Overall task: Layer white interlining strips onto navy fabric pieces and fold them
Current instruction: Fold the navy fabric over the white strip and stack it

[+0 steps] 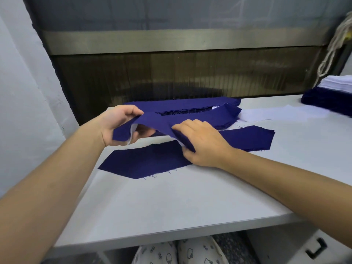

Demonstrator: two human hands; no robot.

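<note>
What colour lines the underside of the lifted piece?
White lining under the lifted piece, head view.

White worktable (171, 202) fills foreground, front edge thick and pale. Behind it, dark ribbed panel (171, 73) spans full width, glossy, catching dim reflections. Brushed metal band (171, 40) above that, grey sheeting (171, 12) higher up. Pale wall (22, 92) on left. Off-white cord (331, 52) hangs looped, upper right. Black handle (316, 248) on pale cabinet front, lower right. Light soft, even

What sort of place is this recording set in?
Probably a garment workshop's fusing station: stacks of cut navy pieces and white interlining on a white worktable facing a wide-mouthed machine; left hand and right hand hold a navy piece.
</note>
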